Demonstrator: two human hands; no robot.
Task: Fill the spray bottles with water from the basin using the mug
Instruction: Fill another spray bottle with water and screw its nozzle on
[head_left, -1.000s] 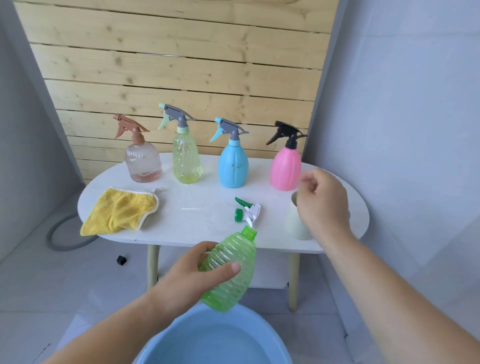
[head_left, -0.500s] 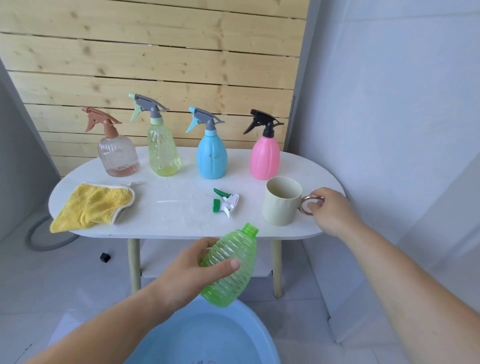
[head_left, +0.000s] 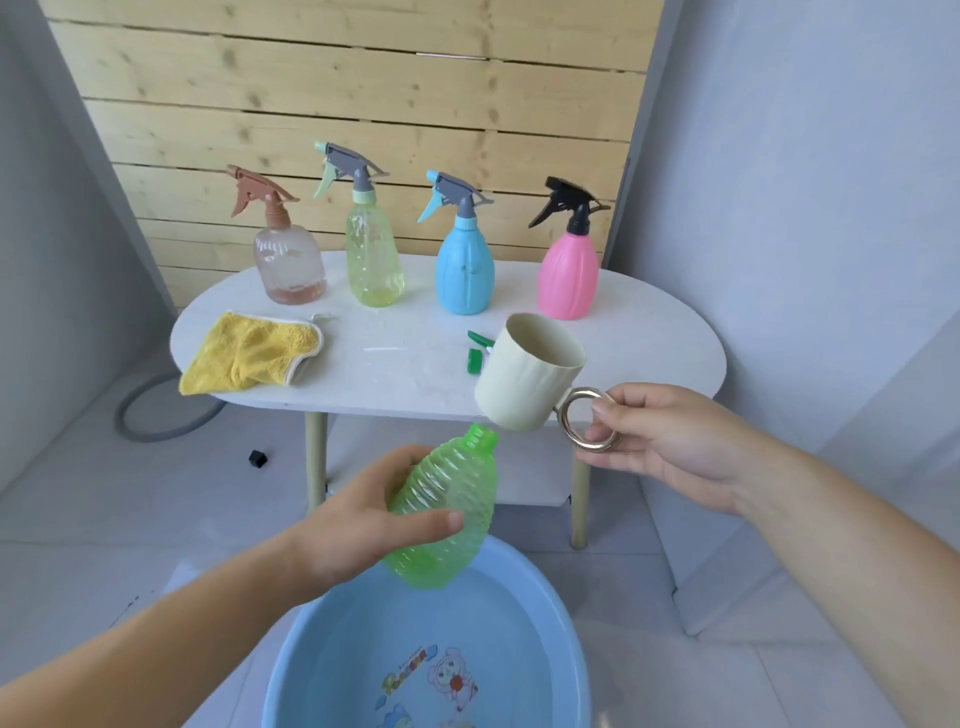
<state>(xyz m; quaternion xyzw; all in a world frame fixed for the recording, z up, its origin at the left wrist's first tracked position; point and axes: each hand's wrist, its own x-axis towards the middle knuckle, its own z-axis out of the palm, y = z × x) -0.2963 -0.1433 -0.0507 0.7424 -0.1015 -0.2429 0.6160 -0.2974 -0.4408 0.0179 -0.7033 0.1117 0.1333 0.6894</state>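
A: Head cam. What's new?

B: The mug (head_left: 530, 382) is off the table (head_left: 649, 353). Half a second ago it stood there and my right hand (head_left: 670, 447) was only on the handle. Now that hand pinches the ring handle (head_left: 587, 418) between thumb and fingers. It holds the mug in the air, a little tilted, at the table's front edge.

A: Left side?

B: No change. My left hand (head_left: 363, 525) is wrapped round the green bottle (head_left: 447, 514). The head is off, the neck sits just under the mug's base, and the bottle's bottom hangs over the basin (head_left: 337, 665).

A: Any water in the mug?

B: The inside looks dry, as far as I can see. I read it as pick-up done, scoop not yet. The basin is on the floor right below.

A: The rest?

B: The green spray head (head_left: 478, 353) lies on the table, partly behind the mug. The brown (head_left: 288, 265), yellow (head_left: 374, 260), blue (head_left: 464, 270) and pink (head_left: 569, 275) bottles stand in the back row, heads on. The cloth (head_left: 249, 353) is at the left.

A: Risk?

B: The neck is narrow, so the pour could spill. Keeping the bottle over the basin should catch it.
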